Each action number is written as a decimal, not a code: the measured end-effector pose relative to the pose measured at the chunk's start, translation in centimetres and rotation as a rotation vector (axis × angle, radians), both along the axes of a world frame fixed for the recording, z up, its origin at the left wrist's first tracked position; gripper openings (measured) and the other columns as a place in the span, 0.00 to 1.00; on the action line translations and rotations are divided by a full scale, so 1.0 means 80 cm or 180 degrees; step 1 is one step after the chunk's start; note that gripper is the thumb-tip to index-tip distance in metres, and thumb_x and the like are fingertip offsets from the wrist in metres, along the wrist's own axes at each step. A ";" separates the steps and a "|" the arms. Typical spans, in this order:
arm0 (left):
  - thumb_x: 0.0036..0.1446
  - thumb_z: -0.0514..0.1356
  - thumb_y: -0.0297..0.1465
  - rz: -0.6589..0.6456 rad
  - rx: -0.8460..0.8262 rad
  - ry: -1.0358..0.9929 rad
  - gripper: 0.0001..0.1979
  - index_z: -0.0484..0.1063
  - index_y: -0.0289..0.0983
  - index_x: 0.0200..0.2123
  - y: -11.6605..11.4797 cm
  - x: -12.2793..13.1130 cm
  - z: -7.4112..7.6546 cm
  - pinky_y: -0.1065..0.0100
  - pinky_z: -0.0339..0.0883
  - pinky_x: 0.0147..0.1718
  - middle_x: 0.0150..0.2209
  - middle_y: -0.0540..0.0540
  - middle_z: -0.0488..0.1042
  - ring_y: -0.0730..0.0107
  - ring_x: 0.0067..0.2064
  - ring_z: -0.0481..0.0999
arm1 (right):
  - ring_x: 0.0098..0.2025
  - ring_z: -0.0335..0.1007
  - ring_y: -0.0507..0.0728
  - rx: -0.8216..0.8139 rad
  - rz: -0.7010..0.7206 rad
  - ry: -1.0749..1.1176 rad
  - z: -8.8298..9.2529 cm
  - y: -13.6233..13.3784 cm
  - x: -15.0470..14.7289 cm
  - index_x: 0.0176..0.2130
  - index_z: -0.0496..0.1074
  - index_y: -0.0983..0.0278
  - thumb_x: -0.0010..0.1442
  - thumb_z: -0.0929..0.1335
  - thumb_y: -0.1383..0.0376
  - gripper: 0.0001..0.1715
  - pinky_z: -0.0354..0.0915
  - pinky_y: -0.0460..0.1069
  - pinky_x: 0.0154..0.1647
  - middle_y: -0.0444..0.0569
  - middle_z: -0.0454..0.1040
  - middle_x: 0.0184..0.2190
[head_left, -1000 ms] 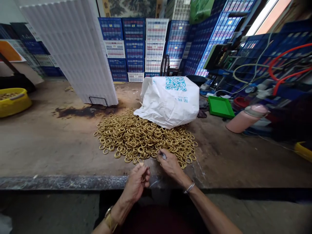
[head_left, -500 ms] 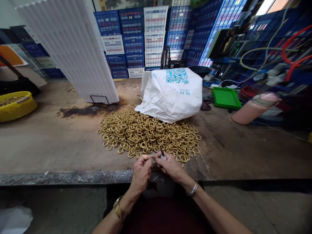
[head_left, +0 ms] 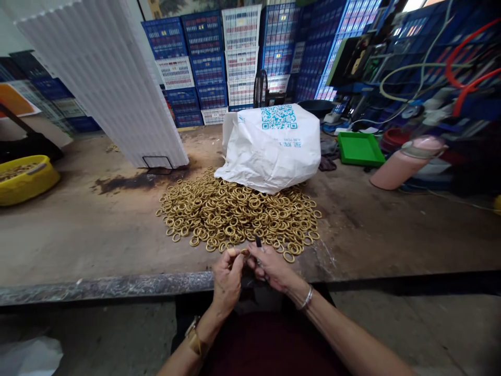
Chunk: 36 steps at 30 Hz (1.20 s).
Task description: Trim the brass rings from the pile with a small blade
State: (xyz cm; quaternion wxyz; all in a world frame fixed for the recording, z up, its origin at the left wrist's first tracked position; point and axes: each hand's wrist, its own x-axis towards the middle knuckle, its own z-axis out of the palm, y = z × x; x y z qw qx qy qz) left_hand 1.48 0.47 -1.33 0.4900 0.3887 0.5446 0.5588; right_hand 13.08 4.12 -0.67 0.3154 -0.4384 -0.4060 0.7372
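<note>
Close to the table's front edge, my left hand (head_left: 227, 277) pinches a brass-coloured ring (head_left: 245, 251) between thumb and fingers. My right hand (head_left: 272, 266) is closed around a slim tool with a flat dark end (head_left: 258, 241), which looks like a small knife; its other end is mostly hidden in the palm. The right fingertips meet the ring from the right side. Just beyond both hands spreads a heap of similar rings (head_left: 235, 214), some lying loose along its near edge.
A white printed sack (head_left: 274, 156) lies on the back of the heap. Corrugated white board (head_left: 105, 78) leans at left, near a yellow basin (head_left: 27, 180). To the right are a green tray (head_left: 360, 149) and a pink bottle (head_left: 407, 162). Stacked crates (head_left: 203, 68) stand behind.
The right hand has turned slightly, and the tool's dark end now sits a little higher and more upright. The left hand keeps its pinch on the ring. The view has shifted slightly.
</note>
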 end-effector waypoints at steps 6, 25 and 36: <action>0.50 0.58 0.39 -0.0417 -0.0338 -0.0056 0.12 0.67 0.35 0.30 -0.006 -0.005 0.008 0.77 0.47 0.16 0.19 0.54 0.65 0.82 0.16 0.55 | 0.13 0.47 0.43 0.0279 -0.0124 -0.0318 -0.006 0.006 -0.001 0.28 0.58 0.63 0.48 0.64 0.54 0.16 0.43 0.40 0.12 0.35 0.60 0.16; 0.47 0.60 0.41 -0.0781 -0.0869 -0.1471 0.15 0.61 0.36 0.29 -0.007 -0.010 0.011 0.78 0.43 0.15 0.21 0.55 0.63 0.84 0.17 0.55 | 0.20 0.55 0.48 0.1436 -0.0052 -0.1378 -0.003 0.013 0.005 0.24 0.64 0.64 0.53 0.61 0.62 0.10 0.54 0.43 0.22 0.40 0.63 0.17; 0.52 0.56 0.41 -0.0703 -0.0503 -0.0826 0.14 0.61 0.36 0.27 -0.007 -0.010 0.004 0.77 0.45 0.16 0.22 0.54 0.63 0.84 0.17 0.54 | 0.23 0.60 0.50 0.2835 0.0812 -0.2680 -0.007 -0.003 0.009 0.27 0.68 0.63 0.52 0.59 0.70 0.10 0.49 0.44 0.24 0.43 0.69 0.21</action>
